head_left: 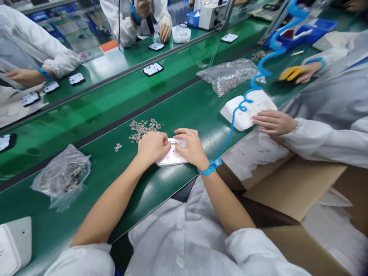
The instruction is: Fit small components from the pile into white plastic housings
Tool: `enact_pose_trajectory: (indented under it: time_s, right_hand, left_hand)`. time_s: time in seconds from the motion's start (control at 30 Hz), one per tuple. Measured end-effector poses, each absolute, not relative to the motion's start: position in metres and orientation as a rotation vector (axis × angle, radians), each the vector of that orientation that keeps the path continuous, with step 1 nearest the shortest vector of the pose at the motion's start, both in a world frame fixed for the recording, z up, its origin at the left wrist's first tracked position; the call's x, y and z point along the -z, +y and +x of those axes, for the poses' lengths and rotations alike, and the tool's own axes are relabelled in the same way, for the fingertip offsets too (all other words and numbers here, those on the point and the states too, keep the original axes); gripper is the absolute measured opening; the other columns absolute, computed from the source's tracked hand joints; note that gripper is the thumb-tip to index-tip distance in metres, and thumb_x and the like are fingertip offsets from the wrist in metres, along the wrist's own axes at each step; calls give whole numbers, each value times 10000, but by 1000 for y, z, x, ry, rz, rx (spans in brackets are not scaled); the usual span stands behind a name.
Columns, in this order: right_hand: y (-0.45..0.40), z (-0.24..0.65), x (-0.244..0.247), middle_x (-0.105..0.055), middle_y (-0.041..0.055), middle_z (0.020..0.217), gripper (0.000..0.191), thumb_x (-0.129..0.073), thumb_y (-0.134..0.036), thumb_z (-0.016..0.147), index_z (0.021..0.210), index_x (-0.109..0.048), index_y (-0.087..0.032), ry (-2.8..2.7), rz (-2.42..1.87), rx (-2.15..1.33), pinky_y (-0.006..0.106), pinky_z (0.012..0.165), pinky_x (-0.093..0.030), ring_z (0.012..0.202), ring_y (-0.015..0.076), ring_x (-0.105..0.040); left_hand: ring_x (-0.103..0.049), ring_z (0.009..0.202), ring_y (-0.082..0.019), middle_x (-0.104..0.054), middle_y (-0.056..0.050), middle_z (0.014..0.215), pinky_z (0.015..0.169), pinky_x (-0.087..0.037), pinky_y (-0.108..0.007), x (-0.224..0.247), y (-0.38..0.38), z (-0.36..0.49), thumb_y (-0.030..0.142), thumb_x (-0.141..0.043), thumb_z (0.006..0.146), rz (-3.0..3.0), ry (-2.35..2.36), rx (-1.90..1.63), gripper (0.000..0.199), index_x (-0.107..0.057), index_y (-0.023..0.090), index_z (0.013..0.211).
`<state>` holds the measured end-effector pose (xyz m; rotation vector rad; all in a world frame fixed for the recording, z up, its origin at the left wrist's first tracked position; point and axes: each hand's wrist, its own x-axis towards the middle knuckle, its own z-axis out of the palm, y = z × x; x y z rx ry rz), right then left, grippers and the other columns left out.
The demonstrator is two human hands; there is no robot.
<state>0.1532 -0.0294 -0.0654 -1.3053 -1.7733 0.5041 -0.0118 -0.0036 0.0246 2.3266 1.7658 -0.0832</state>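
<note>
A white plastic housing [172, 158] lies on the green bench in front of me, with small holes and dark dots on its upper face. My left hand [152, 148] is over its left side, fingers curled in and thumb against them; whatever is pinched there is hidden. Across the right side rests my right hand [192, 148], its thumb on the face and its bent fingers at the far edge, gripping the housing. A blue strap [209, 167] circles my right wrist. Just beyond my left hand is a loose pile of small metal clips or similar parts [143, 128].
A clear bag of small parts [64, 174] lies left, another bag [230, 74] farther right. A co-worker's hand [274, 122] touches a white housing [250, 109]. A blue coiled cord [260, 69] hangs to my wrist. Open cardboard boxes [296, 188] stand right. Beyond runs a conveyor [115, 103].
</note>
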Motion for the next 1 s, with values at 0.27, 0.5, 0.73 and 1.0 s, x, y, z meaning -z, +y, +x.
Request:
enact_pose_trajectory:
  time_s: [0.27,0.5,0.73,1.0]
  right_hand:
    - [26,152,29,-741,55,957,229,-640,-142,822,1030,-731,-172,-1970,-1308,-627,321,810,-500,846,184,-657]
    - [89,112,32,-738,64,865,91,-651,-159,816,829,-737,-185,-2098,-1621,-502,307,740,-461,845,220,-651]
    - [37,129,28,-696,46,899,128,-608,-120,872,855,-726,-167,-2044,-1356,-592,278,760,-487,785,152,-629]
    - [-54,127,32,-665,32,885,83,-640,-128,865,824,-659,-198,-2139,-1017,-646,334,797,-479,854,185,-564]
  left_hand:
    - [-660,768,-236,-716,-51,839,589,-336,-305,-29,-41,-48,326,-463,873,2377,1775,171,245,-578,224,683]
    - [-675,769,-284,-722,-80,853,567,-340,-315,-33,-52,-74,355,-412,906,2336,1854,367,314,-624,227,713]
    - [-663,739,-268,-708,-87,882,546,-293,-316,-36,-61,-69,377,-381,945,2418,1826,364,357,-666,213,806]
    - [-590,771,-248,-660,-84,786,701,-323,-409,-16,-92,-79,430,-441,979,2865,1443,-125,362,-673,208,809]
